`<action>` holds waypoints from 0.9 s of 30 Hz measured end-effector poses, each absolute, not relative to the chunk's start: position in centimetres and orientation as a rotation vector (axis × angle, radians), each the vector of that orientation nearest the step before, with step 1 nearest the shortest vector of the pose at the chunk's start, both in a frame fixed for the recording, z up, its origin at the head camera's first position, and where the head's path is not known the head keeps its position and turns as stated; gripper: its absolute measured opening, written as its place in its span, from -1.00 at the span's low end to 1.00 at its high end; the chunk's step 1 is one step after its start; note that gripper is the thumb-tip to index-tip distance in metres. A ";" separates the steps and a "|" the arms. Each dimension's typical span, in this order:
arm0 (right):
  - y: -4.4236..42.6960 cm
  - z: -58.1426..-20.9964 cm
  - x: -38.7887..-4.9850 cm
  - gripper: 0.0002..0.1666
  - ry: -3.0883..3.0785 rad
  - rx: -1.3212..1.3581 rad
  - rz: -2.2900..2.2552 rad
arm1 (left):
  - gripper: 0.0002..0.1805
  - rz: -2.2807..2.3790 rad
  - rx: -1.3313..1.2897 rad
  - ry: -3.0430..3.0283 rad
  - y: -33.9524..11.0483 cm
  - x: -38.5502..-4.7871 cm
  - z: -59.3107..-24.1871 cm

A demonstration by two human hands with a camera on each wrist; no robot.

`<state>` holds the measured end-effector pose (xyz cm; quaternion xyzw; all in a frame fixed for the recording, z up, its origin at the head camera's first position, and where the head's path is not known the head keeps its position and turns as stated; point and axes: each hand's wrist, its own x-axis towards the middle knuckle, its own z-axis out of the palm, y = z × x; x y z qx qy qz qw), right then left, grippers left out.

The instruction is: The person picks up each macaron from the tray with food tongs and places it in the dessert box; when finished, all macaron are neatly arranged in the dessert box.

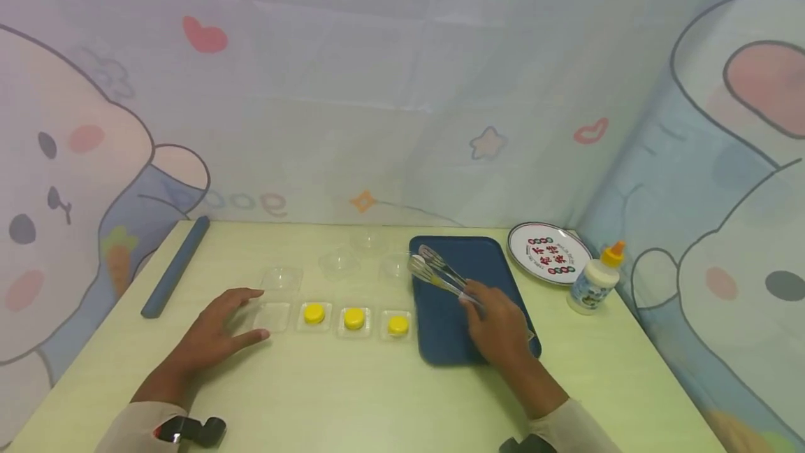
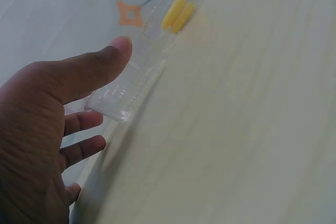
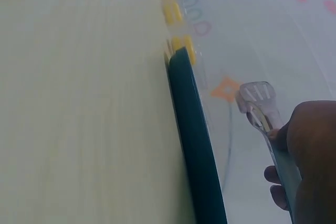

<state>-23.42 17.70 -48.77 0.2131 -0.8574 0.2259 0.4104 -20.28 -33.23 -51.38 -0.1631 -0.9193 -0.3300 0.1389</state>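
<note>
Metal tongs [image 1: 434, 272] are gripped in my right hand [image 1: 499, 324] above the dark blue tray [image 1: 443, 331]. Their slotted heads [image 3: 258, 94] point toward the back; whether anything sits between them I cannot tell. My left hand [image 1: 216, 334] is spread, thumb and fingers apart, around the left side of a clear plastic box base [image 1: 272, 317] with nothing visible inside. Whether it touches the box is unclear. To its right stand three similar clear bases, each bearing a yellow macaron-like round: the left one [image 1: 314, 313], the middle one [image 1: 354, 318] and the right one [image 1: 398, 326].
Behind the bases lie several clear domed lids [image 1: 339, 263]. A white plate [image 1: 548, 253] with red and black print lies at the back right, beside a white bottle [image 1: 592, 285] with a yellow-orange cap. A grey-blue bar [image 1: 176, 268] lies along the left edge.
</note>
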 end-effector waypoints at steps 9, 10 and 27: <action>15.6 -48.0 -23.5 -0.58 -2.141 0.629 0.571 | -0.20 -0.956 -0.470 -2.650 -33.3 -20.4 -51.6; 15.2 -47.9 -23.5 -0.58 -2.140 0.641 0.572 | -0.20 -0.962 -0.469 -2.652 -33.3 -20.4 -51.6; 9.4 -46.7 -22.6 -0.63 -2.190 0.792 0.644 | -0.21 -0.943 -0.479 -2.660 -33.2 -20.3 -51.6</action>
